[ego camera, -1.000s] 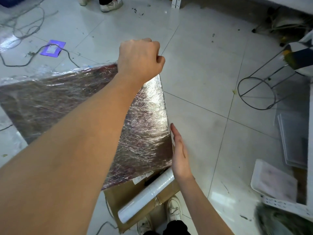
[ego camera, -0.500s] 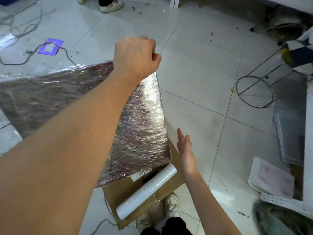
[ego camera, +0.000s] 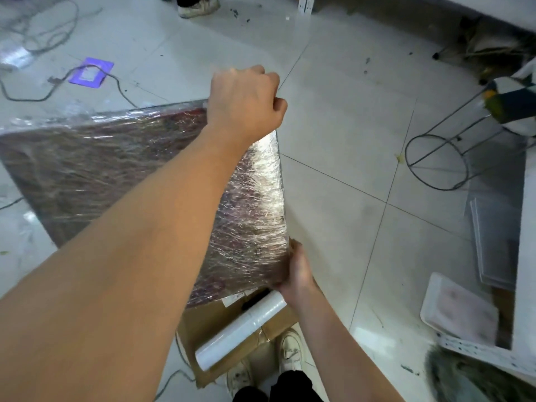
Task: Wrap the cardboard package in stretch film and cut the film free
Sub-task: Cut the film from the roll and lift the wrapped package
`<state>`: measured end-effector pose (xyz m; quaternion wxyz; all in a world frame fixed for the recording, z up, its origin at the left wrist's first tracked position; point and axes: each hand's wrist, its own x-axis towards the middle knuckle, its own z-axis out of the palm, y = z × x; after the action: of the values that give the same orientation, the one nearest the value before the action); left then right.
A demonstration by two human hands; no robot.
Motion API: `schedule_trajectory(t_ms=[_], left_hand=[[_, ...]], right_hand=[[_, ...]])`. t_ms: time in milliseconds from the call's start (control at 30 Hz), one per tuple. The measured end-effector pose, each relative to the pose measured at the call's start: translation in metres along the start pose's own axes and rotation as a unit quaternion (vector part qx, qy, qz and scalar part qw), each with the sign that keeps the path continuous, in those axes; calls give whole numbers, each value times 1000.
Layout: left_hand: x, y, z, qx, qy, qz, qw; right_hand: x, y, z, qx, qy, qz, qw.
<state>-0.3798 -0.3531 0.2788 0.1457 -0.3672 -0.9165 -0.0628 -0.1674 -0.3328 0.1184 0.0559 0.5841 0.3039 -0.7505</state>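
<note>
Nearest, a film roll (ego camera: 243,333) lies on a flat cardboard sheet (ego camera: 208,323) on the floor (ego camera: 348,117), its long axis running from near left to far right. Just beyond it, the right hand (ego camera: 297,269) grips the near right corner of the film-wrapped cardboard package (ego camera: 116,175). That package stands tilted, long axis running left to right. Farthest, the left hand (ego camera: 246,101), fingers curled, holds its far right corner.

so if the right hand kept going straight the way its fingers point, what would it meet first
The right hand already grips the near right edge of the film-wrapped package, fingers pointing up and left into it. So it would probably only press further into that edge, though depth is hard to judge.
</note>
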Motion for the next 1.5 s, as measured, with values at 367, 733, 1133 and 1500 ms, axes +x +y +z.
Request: schedule_trajectory(t_ms=[367,733,1133,1500], left_hand=[[-19,19,-7,19,-32,11,999],[-42,31,-24,19,-73,-29,997],[-200,-137,-67,-126,-43,-591,796],[-253,-109,-52,-514,26,-630,582]], right_hand=[[9,6,1,-78,74,66,992],[-73,-102,44,-336,-229,-388,827],[-73,-103,36,-408,-253,-434,762],[-49,-98,35,-375,-287,-425,772]])
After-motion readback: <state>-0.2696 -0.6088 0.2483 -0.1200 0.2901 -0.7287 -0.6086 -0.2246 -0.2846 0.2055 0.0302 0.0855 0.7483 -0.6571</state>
